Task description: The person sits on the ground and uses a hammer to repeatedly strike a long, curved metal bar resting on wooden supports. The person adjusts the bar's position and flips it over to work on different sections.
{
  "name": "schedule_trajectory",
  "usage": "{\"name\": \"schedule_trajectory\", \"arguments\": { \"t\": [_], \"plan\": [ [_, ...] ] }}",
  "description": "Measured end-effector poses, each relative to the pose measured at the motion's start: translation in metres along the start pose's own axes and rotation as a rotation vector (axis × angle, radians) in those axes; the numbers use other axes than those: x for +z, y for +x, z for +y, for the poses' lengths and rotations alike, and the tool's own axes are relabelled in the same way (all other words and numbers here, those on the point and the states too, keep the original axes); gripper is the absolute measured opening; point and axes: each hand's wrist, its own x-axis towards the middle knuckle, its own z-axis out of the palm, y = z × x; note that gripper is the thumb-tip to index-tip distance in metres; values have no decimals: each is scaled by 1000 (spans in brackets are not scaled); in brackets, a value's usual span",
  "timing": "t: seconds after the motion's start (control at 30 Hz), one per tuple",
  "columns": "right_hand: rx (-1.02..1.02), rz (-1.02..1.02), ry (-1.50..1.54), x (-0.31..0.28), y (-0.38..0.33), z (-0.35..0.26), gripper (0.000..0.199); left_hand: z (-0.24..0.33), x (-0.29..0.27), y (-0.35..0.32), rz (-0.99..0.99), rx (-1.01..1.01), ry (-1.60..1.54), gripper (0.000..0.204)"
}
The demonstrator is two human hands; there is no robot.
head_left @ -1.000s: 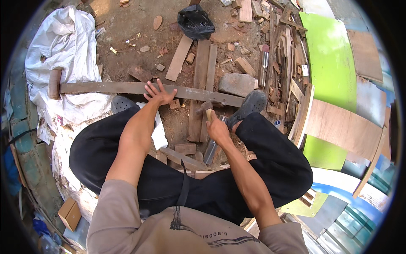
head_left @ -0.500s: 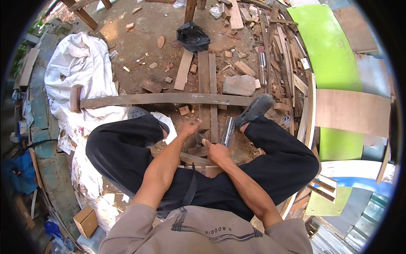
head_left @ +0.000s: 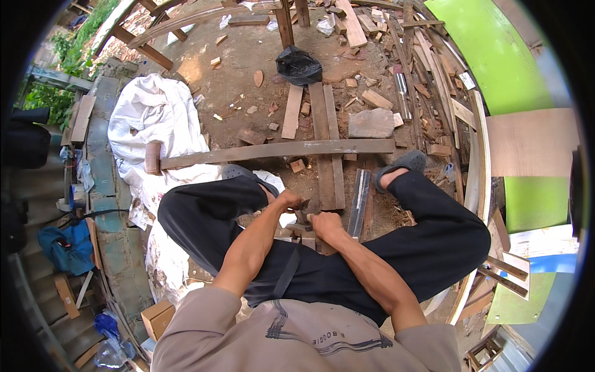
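Head view: the left hand [head_left: 288, 201] is curled shut on a small dark wooden piece [head_left: 302, 215], steadied between the knees. Just right of it, the right hand [head_left: 326, 224] is clenched over stacked brown wooden offcuts [head_left: 297, 230]. Beyond both, a long grey plank [head_left: 279, 150] lies crosswise.

small dark wood piece [head_left: 302, 217], low between the knees, partly hidden

Rough, weathered wood is seen in the long plank [head_left: 279, 150]; matt white cloth in the sheet [head_left: 152, 118].
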Motion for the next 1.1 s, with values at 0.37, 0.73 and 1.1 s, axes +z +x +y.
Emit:
{"name": "schedule_trajectory", "arguments": {
  "t": [0.37,0.73,1.1],
  "plan": [
    [151,-168,79,-1,12,-5,27,27,-4,-6,-15,331,117,41],
    [427,-324,355,25,31,42,29,146,45,-25,-16,487,728,42],
    [413,-346,477,22,29,61,33,222,40,-1,167,576,49,55]
  ]
}}
